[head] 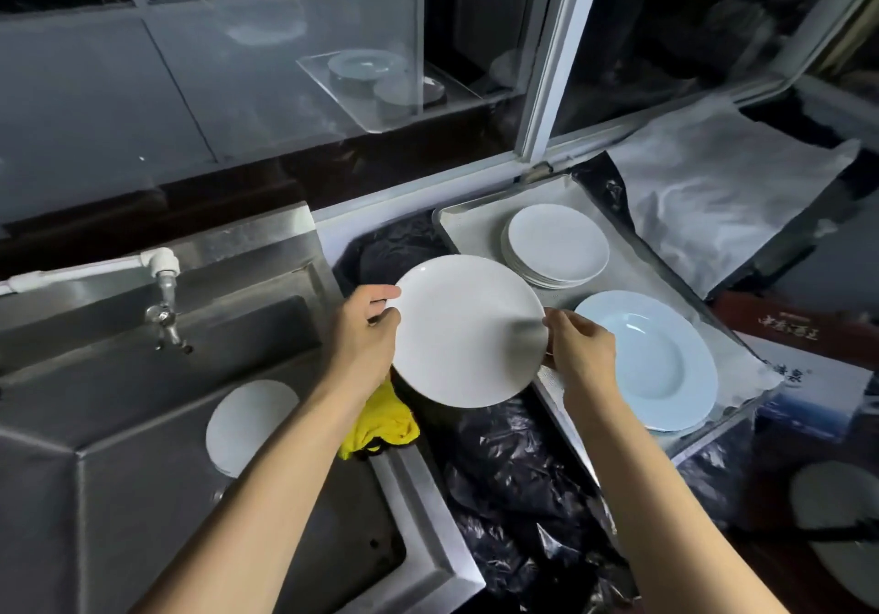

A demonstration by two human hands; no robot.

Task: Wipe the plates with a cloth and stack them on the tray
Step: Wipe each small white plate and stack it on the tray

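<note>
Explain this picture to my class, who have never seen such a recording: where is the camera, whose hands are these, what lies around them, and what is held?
There is no machine here. A person wears one wide-angle camera on the head, so you look down along their own bare arms. The left hand and the right hand each pinch the rim of a white plate, holding it in the air between a sink and a tray. Just below the left hand is a yellow cloth; I cannot tell whether that hand holds it. On the right, the lined tray carries a stack of white plates and a pale blue plate. On the left, the steel sink has a tap and another plate in the sink.
</note>
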